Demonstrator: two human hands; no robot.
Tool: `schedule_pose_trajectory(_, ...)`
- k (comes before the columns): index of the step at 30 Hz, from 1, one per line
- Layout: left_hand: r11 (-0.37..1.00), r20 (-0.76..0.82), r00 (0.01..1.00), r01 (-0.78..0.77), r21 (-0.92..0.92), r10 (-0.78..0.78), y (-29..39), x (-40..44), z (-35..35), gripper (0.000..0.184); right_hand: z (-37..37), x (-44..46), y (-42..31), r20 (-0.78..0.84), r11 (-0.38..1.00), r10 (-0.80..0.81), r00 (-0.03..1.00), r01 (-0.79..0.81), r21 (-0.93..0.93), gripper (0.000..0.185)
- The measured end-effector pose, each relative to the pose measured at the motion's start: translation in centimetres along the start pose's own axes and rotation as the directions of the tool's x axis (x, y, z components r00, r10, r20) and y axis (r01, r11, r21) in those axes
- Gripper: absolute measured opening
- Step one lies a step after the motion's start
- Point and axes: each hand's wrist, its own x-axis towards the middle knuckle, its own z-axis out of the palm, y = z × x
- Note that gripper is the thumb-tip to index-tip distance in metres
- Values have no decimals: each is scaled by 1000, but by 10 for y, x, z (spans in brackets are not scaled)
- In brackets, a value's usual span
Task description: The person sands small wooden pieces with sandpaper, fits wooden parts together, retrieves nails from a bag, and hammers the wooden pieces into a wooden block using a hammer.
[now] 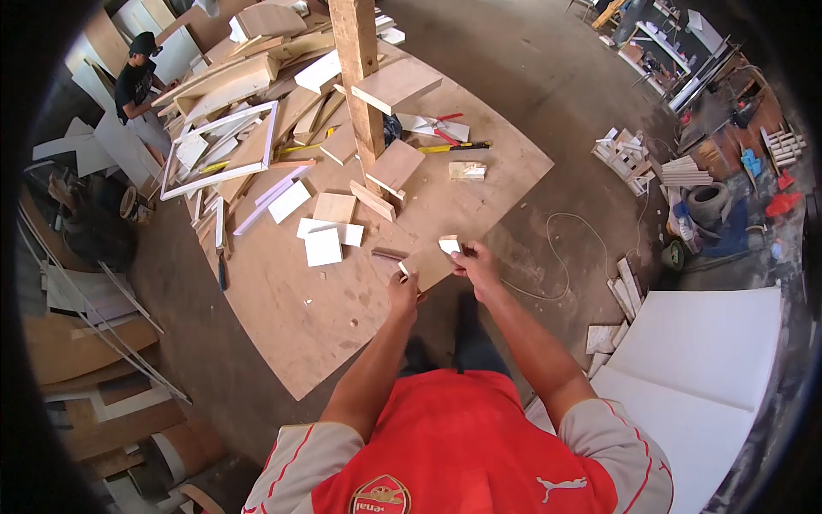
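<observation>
Close to the near edge of the plywood table (342, 360), a thin brown flat piece (430, 268) lies between my two hands. My left hand (405, 293) is closed on its left side, with a small pale strip (403, 268) showing by the fingertips. My right hand (477, 265) pinches a small white-faced wood block (449, 245) at the piece's far right corner. Whether block and flat piece are joined, I cannot tell. A dark brown strip (390, 254) lies just beyond my left hand. Farther off are white square pieces (324, 247) and a wood block (335, 207).
An upright wooden post (364, 111) rises from the table. Offcuts and a white frame (221, 150) are heaped at the left. Red-handled pliers (446, 130) lie behind a small block (467, 171). A person (137, 90) stands far left. White sheets (685, 368) lie at my right.
</observation>
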Motion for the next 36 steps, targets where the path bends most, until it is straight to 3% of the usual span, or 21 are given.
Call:
schedule_pose_trajectory(4,997,-26,999,45,-60,-46,-1,35,24,46,-2,19,8,-43,998,65,997,-65,-8,23)
schedule_pose_trajectory(7,999,-5,1000,-19,-34,18,12,66,43,49,-8,49,16,-53,995,58,997,-62,-79,22)
schedule_pose_trajectory(9,999,-60,998,-19,36,22,24,82,58,44,-10,71,13,-63,972,25,998,-39,-231,21)
schedule_pose_trajectory(12,981,-89,993,-55,184,73,36,109,61,40,-13,94,0,11,980,1,1000,1,-200,20)
schedule_pose_trajectory(13,920,-222,945,-151,361,242,25,120,62,42,-12,101,-2,27,973,5,1000,1,-229,20)
schedule_pose_trajectory(15,679,-351,724,-216,702,594,7,138,64,47,-8,116,-3,64,957,11,998,8,-289,20)
schedule_pose_trajectory(18,498,-296,587,-216,840,754,44,102,62,54,3,135,23,154,953,-23,988,68,-295,21)
schedule_pose_trajectory(20,855,-203,889,-298,424,411,39,94,47,51,23,139,48,218,957,-35,975,95,-274,27)
schedule_pose_trajectory(21,957,-58,967,-237,166,250,34,90,39,50,36,137,51,246,959,-45,968,111,-261,30)
schedule_pose_trajectory(22,963,-98,962,-243,116,255,29,85,30,48,45,133,53,266,890,-48,963,163,-427,35)
schedule_pose_trajectory(25,959,-214,940,-281,-39,266,21,67,9,46,72,120,65,415,812,-18,909,256,-525,37)
schedule_pose_trajectory(26,970,-308,923,-244,-7,230,21,60,-3,43,82,114,70,434,849,27,901,209,-486,41)
schedule_pose_trajectory(29,978,-424,886,-207,3,188,-2,56,-52,43,112,98,69,498,478,-276,822,567,-671,45)
schedule_pose_trajectory(33,965,-327,939,-176,-196,104,-8,25,-95,45,137,91,70,613,37,-288,736,648,-761,34)
schedule_pose_trajectory(34,954,-275,954,-184,-238,115,-5,15,-100,45,141,97,86,591,-51,-259,764,600,-799,27)
schedule_pose_trajectory(36,926,-229,965,-198,-322,127,3,-6,-102,47,130,100,106,586,-26,-284,759,604,-796,24)
